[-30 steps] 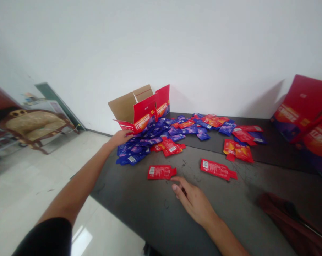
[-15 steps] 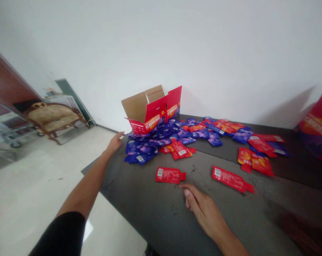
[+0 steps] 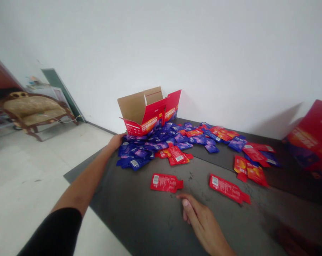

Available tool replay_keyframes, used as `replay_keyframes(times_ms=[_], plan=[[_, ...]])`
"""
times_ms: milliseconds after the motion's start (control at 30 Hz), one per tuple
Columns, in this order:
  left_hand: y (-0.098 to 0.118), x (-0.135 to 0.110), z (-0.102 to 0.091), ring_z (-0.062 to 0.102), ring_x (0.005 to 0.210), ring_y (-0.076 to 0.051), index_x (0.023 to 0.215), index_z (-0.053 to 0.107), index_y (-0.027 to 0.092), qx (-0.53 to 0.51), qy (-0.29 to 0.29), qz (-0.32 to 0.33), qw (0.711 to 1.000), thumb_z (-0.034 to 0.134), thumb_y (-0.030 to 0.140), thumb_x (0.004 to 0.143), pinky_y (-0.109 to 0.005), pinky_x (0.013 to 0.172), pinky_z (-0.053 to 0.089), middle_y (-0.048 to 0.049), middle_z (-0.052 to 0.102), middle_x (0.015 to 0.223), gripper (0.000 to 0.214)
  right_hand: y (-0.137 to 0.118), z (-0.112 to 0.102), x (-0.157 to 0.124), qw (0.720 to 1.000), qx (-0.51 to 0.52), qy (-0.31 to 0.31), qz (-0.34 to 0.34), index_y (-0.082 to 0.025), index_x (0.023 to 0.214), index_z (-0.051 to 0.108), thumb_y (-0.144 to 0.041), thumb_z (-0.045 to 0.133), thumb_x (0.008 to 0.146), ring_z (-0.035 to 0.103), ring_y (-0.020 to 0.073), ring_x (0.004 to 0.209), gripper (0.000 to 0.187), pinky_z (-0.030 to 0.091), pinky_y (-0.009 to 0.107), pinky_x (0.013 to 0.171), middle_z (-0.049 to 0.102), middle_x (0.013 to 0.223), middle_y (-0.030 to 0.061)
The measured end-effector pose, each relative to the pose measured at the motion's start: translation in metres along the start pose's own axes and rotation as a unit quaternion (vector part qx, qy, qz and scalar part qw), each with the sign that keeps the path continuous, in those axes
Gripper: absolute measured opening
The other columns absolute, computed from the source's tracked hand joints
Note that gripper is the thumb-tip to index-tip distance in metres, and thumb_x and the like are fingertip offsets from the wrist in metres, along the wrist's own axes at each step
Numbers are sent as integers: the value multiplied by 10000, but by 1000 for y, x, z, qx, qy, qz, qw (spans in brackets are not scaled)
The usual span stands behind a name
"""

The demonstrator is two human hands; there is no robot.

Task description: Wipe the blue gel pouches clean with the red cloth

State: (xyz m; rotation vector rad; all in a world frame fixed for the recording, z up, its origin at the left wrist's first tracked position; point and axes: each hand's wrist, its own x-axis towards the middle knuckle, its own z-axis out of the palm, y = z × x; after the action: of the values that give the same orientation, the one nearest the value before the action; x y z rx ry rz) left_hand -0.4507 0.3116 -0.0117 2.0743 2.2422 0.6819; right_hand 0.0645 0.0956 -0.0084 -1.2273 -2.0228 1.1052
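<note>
My left hand (image 3: 115,143) reaches to the left end of a heap of blue sachets (image 3: 139,153), beside the lower corner of an open red carton (image 3: 152,119). Its fingers lie against the heap's edge, their tips partly hidden, and no sachet shows lifted in them. My right hand (image 3: 196,215) hovers low over the dark table (image 3: 139,217), index finger stretched, the other fingers loosely bent, holding nothing. Just beyond its fingertip lies a red bottle-shaped sachet (image 3: 164,183), barcode side up. Another red sachet (image 3: 227,188) lies farther right.
Red and orange sachets (image 3: 178,154) lie mixed with blue ones along the wall. More orange sachets (image 3: 252,170) rest at the right. A second red box (image 3: 310,138) stands at the far right. A carved wooden sofa (image 3: 34,108) is on the floor at left.
My left hand has moved in against the blue heap, its fingertips now partly hidden. My right hand keeps its pose near the red sachet. The camera view has shifted slightly.
</note>
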Motion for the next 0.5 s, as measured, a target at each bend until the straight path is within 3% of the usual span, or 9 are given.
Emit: replay_keyframes(times_ms=[100, 233, 500], plan=[[1, -4, -1, 680, 1140, -276, 1253, 680, 168, 13, 5, -27, 1000, 550, 330, 977, -415, 1030, 493, -103, 732, 1228, 345, 0, 0, 0, 1000, 0, -3, -3, -285, 1276, 622, -556, 290, 1069, 663, 175, 738, 476, 473, 275, 708, 645, 747, -21], [2, -9, -6, 644, 1227, -255, 1327, 651, 151, 21, 28, -44, 998, 487, 192, 889, -327, 1057, 472, -69, 703, 1320, 469, -3, -1, 0, 1000, 1, -2, -8, -286, 1268, 619, -540, 294, 1077, 659, 158, 736, 454, 463, 262, 704, 639, 748, -32], [10, -38, -15, 711, 1017, -257, 1310, 630, 95, 45, 65, -76, 994, 451, 84, 838, -344, 889, 560, -106, 765, 1110, 505, -8, -5, 2, 999, -25, 7, -39, -248, 1171, 642, -519, 296, 1087, 665, 151, 795, 448, 468, 258, 743, 675, 816, -13]])
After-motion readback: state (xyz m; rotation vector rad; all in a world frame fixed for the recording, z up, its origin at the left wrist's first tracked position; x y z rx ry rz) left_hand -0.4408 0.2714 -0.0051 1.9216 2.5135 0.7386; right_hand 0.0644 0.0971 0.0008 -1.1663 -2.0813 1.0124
